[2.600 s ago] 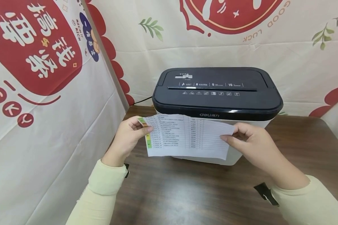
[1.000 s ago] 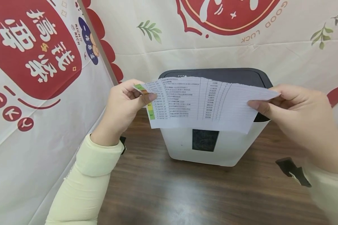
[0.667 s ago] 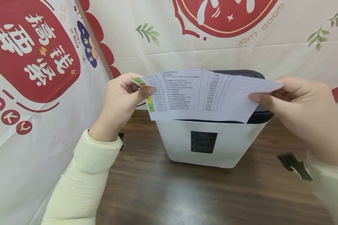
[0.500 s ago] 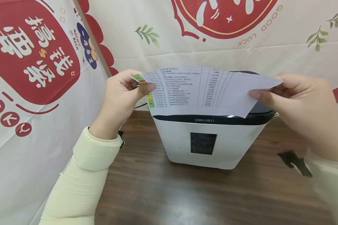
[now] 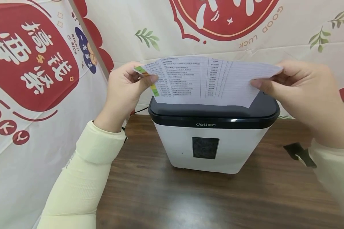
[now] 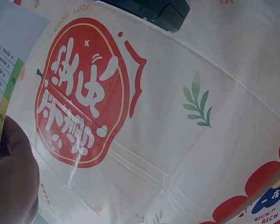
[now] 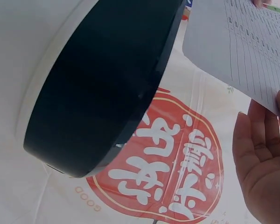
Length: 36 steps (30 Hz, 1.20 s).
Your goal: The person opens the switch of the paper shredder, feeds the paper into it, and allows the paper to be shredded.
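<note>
A printed paper sheet (image 5: 186, 82) with table rows and a green-and-yellow strip along its left side spans between both hands in the head view. My left hand (image 5: 123, 92) pinches its left edge between thumb and fingers. On the other side my right hand (image 5: 304, 89) pinches the right edge. Below and behind the sheet stands a white paper shredder (image 5: 235, 146) with a black lid. The sheet hides most of the lid's top, and its lower edge hangs above the lid. In the right wrist view the paper (image 7: 238, 51) is apart from the shredder's dark lid (image 7: 107, 79).
The shredder stands on a brown wooden table (image 5: 149, 190), with a black cord (image 5: 141, 110) running off at its left. Behind it hangs a white printed cloth (image 5: 126, 19) with red designs, and another printed cloth (image 5: 46, 133) lines the left side.
Both hands have raised the sheet from in front of the shredder to above its lid, still gripping both edges. The shredder's front and window have come into view.
</note>
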{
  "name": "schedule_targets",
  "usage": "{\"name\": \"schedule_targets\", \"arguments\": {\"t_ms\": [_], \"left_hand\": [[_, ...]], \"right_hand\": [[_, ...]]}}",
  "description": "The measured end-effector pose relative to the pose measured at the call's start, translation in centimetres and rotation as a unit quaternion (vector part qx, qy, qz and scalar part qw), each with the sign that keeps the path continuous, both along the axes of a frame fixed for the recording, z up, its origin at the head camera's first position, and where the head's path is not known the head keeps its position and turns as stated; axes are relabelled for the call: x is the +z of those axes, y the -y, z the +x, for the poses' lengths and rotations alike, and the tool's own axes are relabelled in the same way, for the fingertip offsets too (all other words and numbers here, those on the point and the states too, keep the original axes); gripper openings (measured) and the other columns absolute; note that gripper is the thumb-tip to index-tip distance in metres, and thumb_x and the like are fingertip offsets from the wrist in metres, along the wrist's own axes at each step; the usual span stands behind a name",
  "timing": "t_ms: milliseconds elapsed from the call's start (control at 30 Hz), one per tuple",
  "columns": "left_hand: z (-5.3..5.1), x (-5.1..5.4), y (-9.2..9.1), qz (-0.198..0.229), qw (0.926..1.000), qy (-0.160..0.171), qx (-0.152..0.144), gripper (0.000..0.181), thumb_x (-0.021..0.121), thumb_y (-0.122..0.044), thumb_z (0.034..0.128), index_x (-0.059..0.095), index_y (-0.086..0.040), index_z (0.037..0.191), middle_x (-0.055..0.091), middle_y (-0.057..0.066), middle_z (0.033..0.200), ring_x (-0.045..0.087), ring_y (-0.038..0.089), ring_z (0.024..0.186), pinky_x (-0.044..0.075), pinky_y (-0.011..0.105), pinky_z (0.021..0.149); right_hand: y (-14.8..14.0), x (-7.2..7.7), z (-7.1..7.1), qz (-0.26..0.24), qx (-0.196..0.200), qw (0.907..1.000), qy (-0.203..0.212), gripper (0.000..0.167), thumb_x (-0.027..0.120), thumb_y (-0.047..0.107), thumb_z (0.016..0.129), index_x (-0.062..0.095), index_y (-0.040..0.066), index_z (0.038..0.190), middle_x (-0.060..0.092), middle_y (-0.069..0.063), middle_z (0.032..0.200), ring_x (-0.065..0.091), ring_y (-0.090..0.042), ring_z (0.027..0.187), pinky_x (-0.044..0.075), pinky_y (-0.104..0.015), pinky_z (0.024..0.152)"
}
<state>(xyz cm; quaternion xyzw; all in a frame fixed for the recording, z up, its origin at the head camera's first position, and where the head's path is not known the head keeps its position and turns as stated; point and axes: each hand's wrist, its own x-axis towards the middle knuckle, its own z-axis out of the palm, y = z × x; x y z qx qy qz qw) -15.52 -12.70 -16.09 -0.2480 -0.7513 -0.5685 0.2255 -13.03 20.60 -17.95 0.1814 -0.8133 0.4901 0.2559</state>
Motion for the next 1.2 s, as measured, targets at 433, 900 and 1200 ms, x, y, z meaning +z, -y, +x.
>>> {"name": "schedule_targets", "arguments": {"t_ms": [433, 900, 1200], "left_hand": [[-1.5, -0.3, -0.7, -0.021, 0.9981, 0.047, 0.035, 0.013, 0.072, -0.002, 0.0847, 0.072, 0.001, 0.098, 0.07, 0.007, 0.101, 0.069, 0.018, 0.086, 0.053, 0.028, 0.082], [-2.4, -0.8, -1.1, -0.05, 0.9973, 0.033, 0.042, 0.014, 0.072, -0.002, 0.0843, 0.071, 0.004, 0.096, 0.07, 0.009, 0.1, 0.068, 0.016, 0.084, 0.053, 0.028, 0.083], [-2.6, -1.1, -0.9, -0.061, 0.9961, 0.036, 0.053, 0.014, 0.072, -0.003, 0.0851, 0.071, 0.003, 0.098, 0.069, 0.009, 0.1, 0.069, 0.017, 0.085, 0.054, 0.028, 0.083]], "right_hand": [[-0.2, -0.2, -1.9, 0.01, 0.007, 0.9999, -0.004, 0.026, 0.076, 0.006, 0.082, 0.073, 0.003, 0.108, 0.071, 0.012, 0.102, 0.067, 0.002, 0.081, 0.047, -0.006, 0.072], [-0.7, -0.2, -2.7, 0.022, -0.004, 0.9995, 0.02, 0.02, 0.076, 0.01, 0.083, 0.075, 0.006, 0.103, 0.067, 0.021, 0.094, 0.064, 0.008, 0.078, 0.044, -0.004, 0.069], [-0.4, -0.2, -3.0, 0.037, -0.003, 0.9991, 0.021, 0.02, 0.076, 0.011, 0.084, 0.074, 0.002, 0.101, 0.066, 0.024, 0.091, 0.063, 0.005, 0.076, 0.043, -0.006, 0.062]]}}
